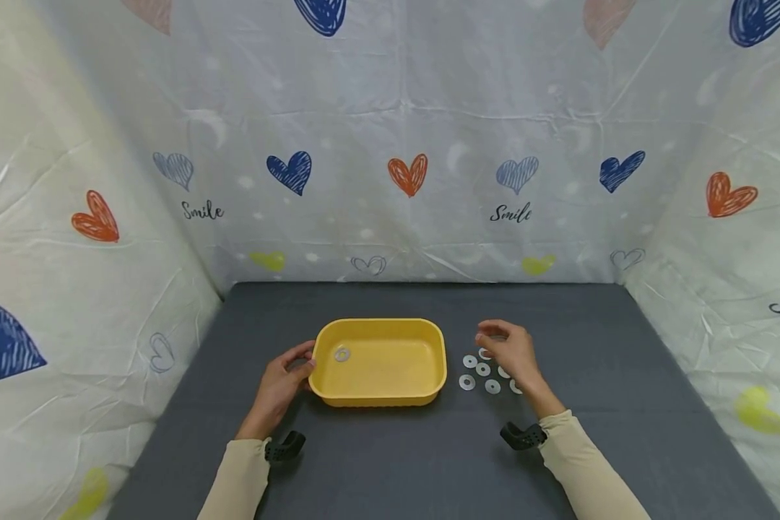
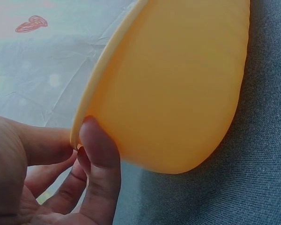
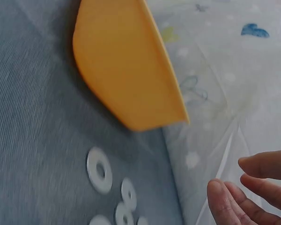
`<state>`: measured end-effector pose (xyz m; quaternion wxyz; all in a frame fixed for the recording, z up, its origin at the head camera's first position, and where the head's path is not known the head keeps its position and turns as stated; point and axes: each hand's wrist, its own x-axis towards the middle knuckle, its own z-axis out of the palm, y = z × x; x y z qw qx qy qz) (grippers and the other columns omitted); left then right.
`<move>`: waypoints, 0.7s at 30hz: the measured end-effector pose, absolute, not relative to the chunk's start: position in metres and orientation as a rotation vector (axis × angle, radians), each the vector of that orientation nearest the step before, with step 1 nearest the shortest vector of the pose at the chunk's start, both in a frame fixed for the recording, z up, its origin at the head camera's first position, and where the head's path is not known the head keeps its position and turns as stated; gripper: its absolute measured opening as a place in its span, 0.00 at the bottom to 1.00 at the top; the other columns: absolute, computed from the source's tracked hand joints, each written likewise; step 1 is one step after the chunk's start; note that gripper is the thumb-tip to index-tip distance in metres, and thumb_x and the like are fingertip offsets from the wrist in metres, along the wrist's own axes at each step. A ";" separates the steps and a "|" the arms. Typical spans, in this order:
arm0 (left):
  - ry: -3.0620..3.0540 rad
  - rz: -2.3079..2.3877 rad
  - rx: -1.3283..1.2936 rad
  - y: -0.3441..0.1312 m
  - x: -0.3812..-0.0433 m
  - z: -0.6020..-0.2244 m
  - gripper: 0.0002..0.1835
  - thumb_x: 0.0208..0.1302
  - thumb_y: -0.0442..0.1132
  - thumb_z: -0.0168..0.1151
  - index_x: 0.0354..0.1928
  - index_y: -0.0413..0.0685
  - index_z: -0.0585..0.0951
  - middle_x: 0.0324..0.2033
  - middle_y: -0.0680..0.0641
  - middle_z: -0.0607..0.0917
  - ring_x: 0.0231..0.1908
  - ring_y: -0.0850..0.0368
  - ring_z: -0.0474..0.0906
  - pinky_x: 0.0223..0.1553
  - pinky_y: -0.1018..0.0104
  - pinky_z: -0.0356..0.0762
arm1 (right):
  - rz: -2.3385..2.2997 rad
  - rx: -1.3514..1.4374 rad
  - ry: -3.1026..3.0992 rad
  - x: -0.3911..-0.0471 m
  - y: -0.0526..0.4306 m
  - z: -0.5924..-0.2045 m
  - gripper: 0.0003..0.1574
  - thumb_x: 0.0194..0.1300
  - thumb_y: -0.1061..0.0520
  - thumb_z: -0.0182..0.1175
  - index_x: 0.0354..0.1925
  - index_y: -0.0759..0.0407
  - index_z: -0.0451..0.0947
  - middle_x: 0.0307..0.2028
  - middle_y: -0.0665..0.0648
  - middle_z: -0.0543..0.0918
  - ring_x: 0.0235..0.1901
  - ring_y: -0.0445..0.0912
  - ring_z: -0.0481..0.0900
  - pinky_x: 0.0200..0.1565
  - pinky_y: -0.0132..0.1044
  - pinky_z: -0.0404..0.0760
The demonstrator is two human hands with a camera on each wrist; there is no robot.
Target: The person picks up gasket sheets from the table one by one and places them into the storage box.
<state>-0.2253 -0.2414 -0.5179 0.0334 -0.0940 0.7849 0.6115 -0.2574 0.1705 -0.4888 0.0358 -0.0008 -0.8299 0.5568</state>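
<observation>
A yellow plastic tray (image 1: 383,372) lies in the middle of the table, one flat metal washer (image 1: 341,354) inside it toward the left. My left hand (image 1: 282,383) grips the tray's left end; in the left wrist view its fingers pinch the rim of the wall (image 2: 173,93). To the right of the tray, several loose washers (image 1: 466,382) are spread on the cloth, partly covered by my right hand (image 1: 515,354). That hand hovers over them with fingers bent loosely. In the right wrist view, a gap shows between thumb and fingers (image 3: 260,199), with nothing in it.
Dark grey cloth (image 1: 390,462) covers the table. A pale curtain (image 1: 403,87) printed with hearts closes off the back and both sides. Each wrist carries a black band (image 1: 523,436) at the end of a cream sleeve (image 1: 588,466).
</observation>
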 end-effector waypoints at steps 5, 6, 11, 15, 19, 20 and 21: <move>2.403 1.891 -0.286 -0.243 -0.225 -0.518 0.25 0.72 0.38 0.57 0.70 0.52 0.70 0.59 0.41 0.72 0.39 0.50 0.81 0.36 0.63 0.83 | 1.702 -0.058 -2.560 -0.259 0.188 -0.495 0.21 0.65 0.59 0.65 0.56 0.61 0.80 0.49 0.65 0.83 0.44 0.57 0.86 0.43 0.46 0.86; 2.399 1.895 -0.283 -0.243 -0.224 -0.519 0.25 0.72 0.38 0.57 0.70 0.51 0.69 0.59 0.41 0.72 0.39 0.50 0.81 0.36 0.63 0.83 | 1.699 -0.068 -2.559 -0.259 0.191 -0.496 0.21 0.65 0.59 0.64 0.56 0.63 0.79 0.49 0.66 0.83 0.44 0.58 0.86 0.43 0.46 0.86; 2.385 1.906 -0.275 -0.243 -0.224 -0.519 0.25 0.72 0.39 0.57 0.70 0.52 0.69 0.59 0.41 0.72 0.38 0.52 0.81 0.37 0.62 0.83 | 1.673 -0.129 -2.548 -0.260 0.206 -0.497 0.22 0.65 0.61 0.63 0.56 0.66 0.78 0.48 0.69 0.83 0.43 0.59 0.86 0.43 0.47 0.86; 2.378 1.919 -0.275 -0.242 -0.223 -0.518 0.25 0.72 0.38 0.57 0.70 0.52 0.69 0.60 0.41 0.72 0.38 0.52 0.80 0.36 0.63 0.83 | 1.601 -0.160 -2.562 -0.261 0.216 -0.500 0.21 0.65 0.59 0.64 0.56 0.65 0.79 0.48 0.67 0.84 0.42 0.56 0.87 0.41 0.43 0.86; 2.376 1.924 -0.283 -0.242 -0.223 -0.517 0.25 0.72 0.38 0.57 0.70 0.51 0.69 0.60 0.41 0.72 0.39 0.52 0.80 0.35 0.65 0.82 | 1.524 -0.175 -2.602 -0.263 0.224 -0.506 0.21 0.66 0.57 0.64 0.55 0.63 0.80 0.48 0.66 0.84 0.41 0.51 0.87 0.40 0.39 0.86; 2.376 1.924 -0.287 -0.242 -0.223 -0.518 0.25 0.72 0.38 0.57 0.69 0.52 0.70 0.60 0.41 0.72 0.39 0.52 0.80 0.35 0.65 0.82 | 1.512 -0.181 -2.615 -0.263 0.225 -0.507 0.21 0.66 0.56 0.64 0.56 0.62 0.80 0.48 0.65 0.85 0.41 0.50 0.86 0.40 0.39 0.86; 2.375 1.925 -0.290 -0.242 -0.223 -0.518 0.25 0.72 0.38 0.57 0.69 0.52 0.70 0.60 0.41 0.73 0.39 0.52 0.80 0.35 0.65 0.82 | 1.496 -0.176 -2.630 -0.263 0.227 -0.508 0.22 0.66 0.56 0.64 0.56 0.62 0.80 0.48 0.65 0.85 0.41 0.50 0.86 0.40 0.38 0.85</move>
